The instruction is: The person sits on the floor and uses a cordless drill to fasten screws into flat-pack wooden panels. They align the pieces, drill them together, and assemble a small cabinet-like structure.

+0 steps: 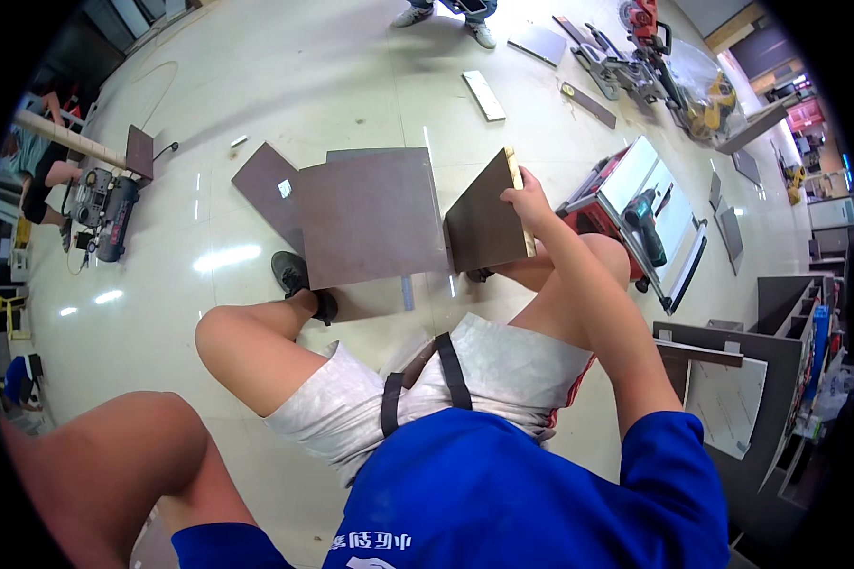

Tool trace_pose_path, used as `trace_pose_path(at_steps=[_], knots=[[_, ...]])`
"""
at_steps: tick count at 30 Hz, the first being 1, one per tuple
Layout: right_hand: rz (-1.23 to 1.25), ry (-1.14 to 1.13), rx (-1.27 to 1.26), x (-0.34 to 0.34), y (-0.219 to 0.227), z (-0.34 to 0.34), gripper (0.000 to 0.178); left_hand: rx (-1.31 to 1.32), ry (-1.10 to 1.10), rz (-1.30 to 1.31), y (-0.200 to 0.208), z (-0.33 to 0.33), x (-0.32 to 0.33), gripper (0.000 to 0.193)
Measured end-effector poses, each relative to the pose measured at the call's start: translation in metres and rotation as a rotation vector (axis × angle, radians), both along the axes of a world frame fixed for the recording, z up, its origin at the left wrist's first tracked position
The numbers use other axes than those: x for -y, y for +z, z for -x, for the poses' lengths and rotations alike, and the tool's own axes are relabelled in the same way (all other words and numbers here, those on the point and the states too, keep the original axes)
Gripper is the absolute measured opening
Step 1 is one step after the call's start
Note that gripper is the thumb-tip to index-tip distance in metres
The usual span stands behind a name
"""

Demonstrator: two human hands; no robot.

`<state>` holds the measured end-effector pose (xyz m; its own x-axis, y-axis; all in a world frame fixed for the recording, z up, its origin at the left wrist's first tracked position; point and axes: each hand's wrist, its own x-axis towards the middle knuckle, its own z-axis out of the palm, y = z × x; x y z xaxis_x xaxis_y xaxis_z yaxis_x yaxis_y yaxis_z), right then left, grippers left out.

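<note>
My right hand [531, 201] is closed round the upper right edge of a dark brown board [487, 216], which stands tilted with a pale, raw edge toward me. Left of it is a larger brown panel [370, 220] between my feet, its right side close to the held board. Another brown board [268, 190] with a small white label sticks out behind the panel's left side. My left arm [152, 436] is bent at the lower left, and its hand is outside the picture.
A table saw [636, 194] with a teal cordless drill [645, 228] on it stands at the right. A miter saw [626, 66] is farther back. An air compressor [106, 213] sits at the left near a seated person. Another person's shoes [446, 21] show at the top.
</note>
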<state>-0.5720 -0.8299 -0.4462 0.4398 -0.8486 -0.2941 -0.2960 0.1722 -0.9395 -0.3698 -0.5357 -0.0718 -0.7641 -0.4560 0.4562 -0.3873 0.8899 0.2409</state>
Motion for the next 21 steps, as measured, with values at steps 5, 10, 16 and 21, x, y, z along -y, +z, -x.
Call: trace_pose_path(at_steps=[5,10,16,21], knots=[[0.054,-0.005,-0.042,-0.002,-0.008,0.003,0.063,-0.09,0.066,-0.079,-0.02,-0.031,0.0,0.074],[0.033,0.022,-0.078,-0.003,0.0,0.001,0.061,-0.273,0.771,-0.386,-0.117,-0.135,0.029,0.077],[0.05,0.038,-0.111,-0.007,0.006,-0.007,0.06,-0.128,1.584,-0.921,-0.385,-0.253,0.044,0.08],[0.078,0.017,-0.141,-0.009,0.011,0.005,0.058,-0.104,1.543,-1.031,-0.407,-0.194,0.082,0.093]])
